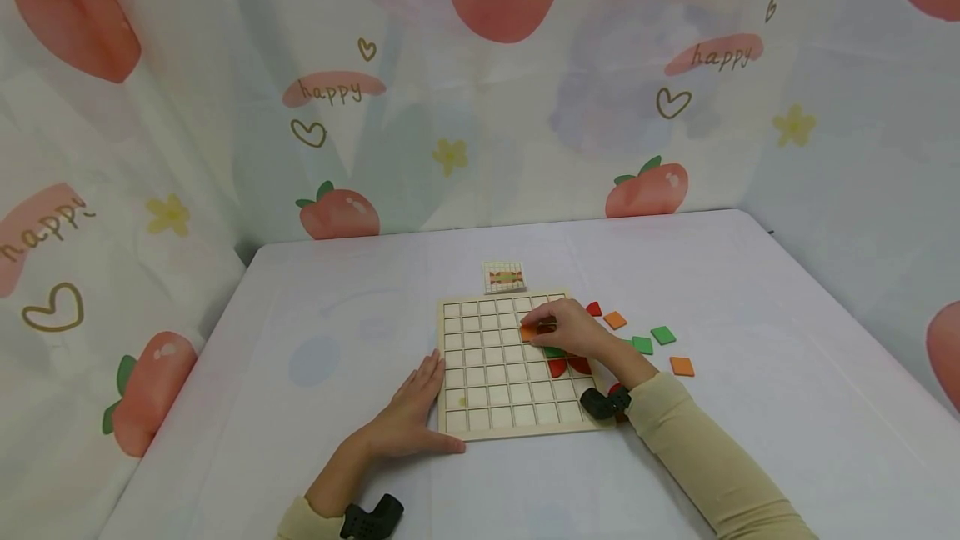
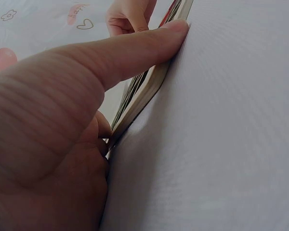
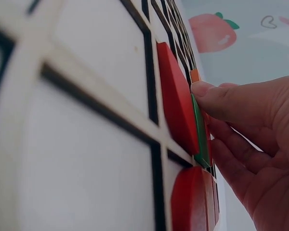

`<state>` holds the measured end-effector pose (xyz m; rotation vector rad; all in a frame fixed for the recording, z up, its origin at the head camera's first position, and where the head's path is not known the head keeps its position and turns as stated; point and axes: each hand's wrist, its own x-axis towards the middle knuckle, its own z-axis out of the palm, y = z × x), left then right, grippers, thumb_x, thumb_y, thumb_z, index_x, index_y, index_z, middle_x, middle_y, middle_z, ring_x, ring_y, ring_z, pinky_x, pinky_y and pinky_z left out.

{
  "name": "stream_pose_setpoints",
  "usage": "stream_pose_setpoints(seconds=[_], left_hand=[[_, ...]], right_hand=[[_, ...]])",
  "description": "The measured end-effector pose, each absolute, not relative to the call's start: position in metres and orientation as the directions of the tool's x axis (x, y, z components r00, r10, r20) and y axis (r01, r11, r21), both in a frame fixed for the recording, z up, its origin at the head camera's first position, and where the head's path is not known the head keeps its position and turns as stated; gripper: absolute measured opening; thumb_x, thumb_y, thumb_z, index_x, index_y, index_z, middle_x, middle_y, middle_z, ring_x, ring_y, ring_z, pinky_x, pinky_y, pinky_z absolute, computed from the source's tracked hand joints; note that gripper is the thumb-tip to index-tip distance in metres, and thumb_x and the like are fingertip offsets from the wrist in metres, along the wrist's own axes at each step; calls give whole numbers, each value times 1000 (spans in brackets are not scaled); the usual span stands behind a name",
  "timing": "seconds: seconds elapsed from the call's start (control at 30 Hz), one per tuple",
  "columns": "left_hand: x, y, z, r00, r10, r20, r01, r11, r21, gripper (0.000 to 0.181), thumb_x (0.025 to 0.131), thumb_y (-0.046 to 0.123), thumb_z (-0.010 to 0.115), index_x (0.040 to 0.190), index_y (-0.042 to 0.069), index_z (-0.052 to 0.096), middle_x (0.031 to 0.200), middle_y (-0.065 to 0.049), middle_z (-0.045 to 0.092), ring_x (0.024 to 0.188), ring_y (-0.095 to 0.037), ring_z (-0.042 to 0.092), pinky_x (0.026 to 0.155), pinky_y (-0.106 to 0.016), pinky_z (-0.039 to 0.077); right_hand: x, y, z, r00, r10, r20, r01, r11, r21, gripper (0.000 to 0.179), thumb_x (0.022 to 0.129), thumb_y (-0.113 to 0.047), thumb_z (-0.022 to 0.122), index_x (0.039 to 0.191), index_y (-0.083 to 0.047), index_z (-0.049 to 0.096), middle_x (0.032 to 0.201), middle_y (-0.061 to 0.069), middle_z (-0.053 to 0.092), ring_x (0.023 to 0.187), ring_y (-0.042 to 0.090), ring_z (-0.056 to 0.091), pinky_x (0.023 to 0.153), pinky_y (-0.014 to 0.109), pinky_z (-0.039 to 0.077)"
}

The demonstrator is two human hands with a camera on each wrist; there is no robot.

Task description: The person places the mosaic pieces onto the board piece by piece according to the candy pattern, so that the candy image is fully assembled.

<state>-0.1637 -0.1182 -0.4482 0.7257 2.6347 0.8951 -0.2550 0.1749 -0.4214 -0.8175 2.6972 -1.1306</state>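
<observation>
A wooden grid board (image 1: 480, 376) lies on the table. My left hand (image 1: 408, 411) rests at its near left corner, fingers straight along the left edge and thumb along the front edge. Over the board's right half, my right hand (image 1: 576, 332) pinches an orange square tile (image 1: 528, 332) between thumb and fingers, at a grid cell. Just nearer to me, a green tile (image 1: 553, 352) and red pieces (image 1: 557, 368) sit in cells, partly hidden by that hand. In the right wrist view a red piece (image 3: 178, 103) and a green tile (image 3: 200, 130) lie beside the fingertips.
A small pattern card (image 1: 505, 277) stands behind the board. Right of the board are loose orange tiles (image 1: 682, 367), green tiles (image 1: 663, 335) and a red piece (image 1: 594, 308). The right forearm partly covers the board's right edge. A patterned cloth hangs behind the table.
</observation>
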Motion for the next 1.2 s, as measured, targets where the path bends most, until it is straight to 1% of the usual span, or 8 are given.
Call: stream_pose_setpoints(seconds=[0.23, 0.4, 0.63, 0.9, 1.2], left_hand=[[-164, -119, -451, -841, 533, -89, 372, 691, 620, 120, 65, 61, 72, 146, 1, 6, 153, -9, -4, 138, -21, -4, 109, -42, 4], [-165, -118, -450, -844, 526, -101, 364, 703, 611, 121, 65, 61, 72, 147, 2, 6, 153, -7, -5, 138, -18, -6, 109, -40, 4], [-164, -118, -450, -841, 534, -86, 370, 685, 627, 120, 65, 60, 72, 146, 0, 7, 153, -10, -3, 138, -21, -4, 109, -43, 5], [-164, -118, -449, -838, 538, -91, 372, 686, 625, 120, 66, 61, 71, 146, 0, 7, 153, -11, -3, 138, -22, -4, 109, -43, 5], [-163, -119, -447, -834, 545, -87, 379, 679, 628, 119, 67, 59, 72, 146, -1, 6, 153, -12, -3, 138, -22, -4, 109, -42, 4]], right_hand=[[-254, 175, -421, -851, -515, 103, -435, 582, -687, 27, 78, -5, 72, 105, -2, 69, 105, 8, 65, 100, 24, 59, 83, 35, 49], [-254, 175, -420, -856, -509, 89, -420, 585, -694, 27, 78, -6, 72, 105, -3, 69, 105, 7, 65, 100, 23, 59, 84, 36, 48], [-253, 175, -420, -859, -506, 82, -415, 593, -690, 26, 78, -5, 73, 104, -3, 69, 105, 8, 65, 101, 24, 59, 85, 36, 48], [-253, 175, -419, -859, -505, 90, -423, 597, -682, 26, 78, -5, 73, 103, -3, 69, 104, 7, 65, 99, 23, 59, 84, 36, 48], [-252, 174, -419, -863, -500, 73, -408, 604, -685, 28, 78, -8, 73, 106, -4, 69, 106, 8, 65, 101, 24, 58, 85, 37, 47]])
